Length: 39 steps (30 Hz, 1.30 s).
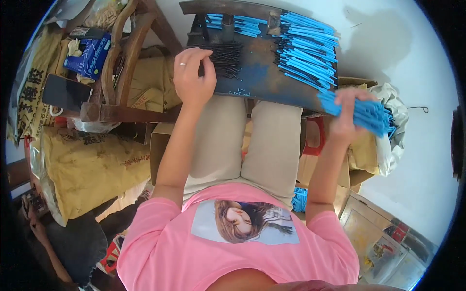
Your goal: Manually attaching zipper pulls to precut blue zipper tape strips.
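My right hand (350,109) is wrapped round a thick bundle of slim blue sticks with dark ends (371,116), held off the right front corner of the dark work board (262,89). My left hand (194,72), a ring on one finger, is over the board's left edge. Its fingers are curled and the thumb tip comes close to the forefinger; anything pinched there is too small to make out. Beside it lies a pile of thin black sticks (227,60). Many blue sticks with dark ends (308,56) lie in a stack on the board's right side.
More blue sticks (238,24) lie behind an upright metal post (227,28) on the board. Right of it stands a carton with a white plastic bag (391,145). At left are a wooden chair frame (133,58), a phone (66,93) and a yellow sack (92,165). Another person's arm (51,250) shows lower left.
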Motion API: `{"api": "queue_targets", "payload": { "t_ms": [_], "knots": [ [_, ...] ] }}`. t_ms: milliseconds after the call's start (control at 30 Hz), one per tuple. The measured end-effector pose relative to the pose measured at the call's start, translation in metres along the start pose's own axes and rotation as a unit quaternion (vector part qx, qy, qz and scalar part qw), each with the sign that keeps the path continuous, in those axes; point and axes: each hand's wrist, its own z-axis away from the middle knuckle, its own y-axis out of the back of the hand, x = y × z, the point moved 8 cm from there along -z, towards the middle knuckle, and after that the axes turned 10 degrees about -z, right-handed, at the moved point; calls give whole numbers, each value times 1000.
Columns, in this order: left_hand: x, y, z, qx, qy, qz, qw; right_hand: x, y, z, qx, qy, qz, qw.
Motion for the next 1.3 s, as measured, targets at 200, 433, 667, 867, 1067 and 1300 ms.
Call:
{"api": "queue_targets", "payload": {
  "t_ms": [200, 433, 667, 867, 1067, 1300],
  "knots": [
    [-4, 3, 1, -2, -9, -9, 1000, 52, -26, 12, 69, -51, 24, 996],
    [-3, 2, -2, 8, -28, -23, 999, 77, -36, 24, -23, -95, 92, 991],
    [60, -12, -7, -92, -118, 110, 983, 30, 5, 24, 65, 0, 49, 997],
    [170, -94, -6, -273, -288, 147, 906, -5, 28, 28, 136, 66, -1, 989],
    [169, -167, 12, -295, -354, -9, 887, -1, 43, 42, 152, 63, -1, 986],
    [157, -186, 10, -284, -347, -40, 893, 9, 56, 42, 184, 25, -34, 982]
  ]
}}
